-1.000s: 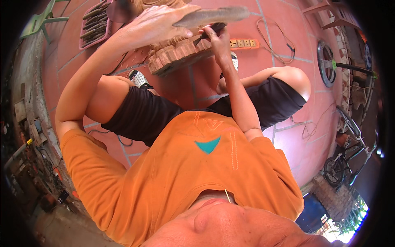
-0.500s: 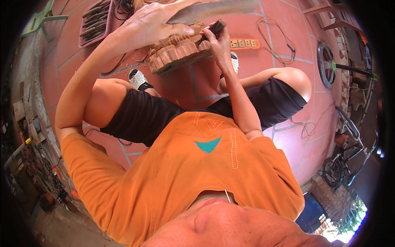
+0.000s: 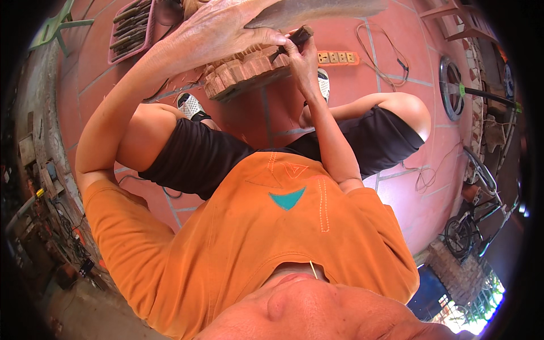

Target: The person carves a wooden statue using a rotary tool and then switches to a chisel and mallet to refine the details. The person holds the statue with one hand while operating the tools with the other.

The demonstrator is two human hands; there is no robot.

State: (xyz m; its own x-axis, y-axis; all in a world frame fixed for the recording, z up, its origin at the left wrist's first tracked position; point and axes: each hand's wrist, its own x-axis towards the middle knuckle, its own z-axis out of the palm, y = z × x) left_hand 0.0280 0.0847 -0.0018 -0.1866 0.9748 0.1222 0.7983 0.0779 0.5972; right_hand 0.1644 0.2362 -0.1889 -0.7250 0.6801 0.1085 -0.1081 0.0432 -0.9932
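My left hand (image 3: 229, 35) grips a long, smooth wooden mallet (image 3: 328, 12), blurred by motion; its fingers are partly hidden at the top edge. My right hand (image 3: 306, 61) pinches a dark chisel (image 3: 300, 37) over a carved wooden block (image 3: 243, 75) with a ridged, scalloped edge. In the picture, the left thumb tip appears right beside the right fingers; whether they touch I cannot tell. The block rests low between my feet, and its far part is covered by my left hand and the mallet. The chisel's cutting end is hidden.
A pink tray (image 3: 152, 31) of several carving tools lies at the far left, near a green plastic chair (image 3: 56, 25). An orange power strip (image 3: 338, 58) and a loose cable (image 3: 391, 51) lie right of the block. Wood shavings dot the tiled floor (image 3: 419, 107).
My left hand has swung to the right with the mallet, bringing its thumb close to my right hand. The right hand and chisel have barely shifted.
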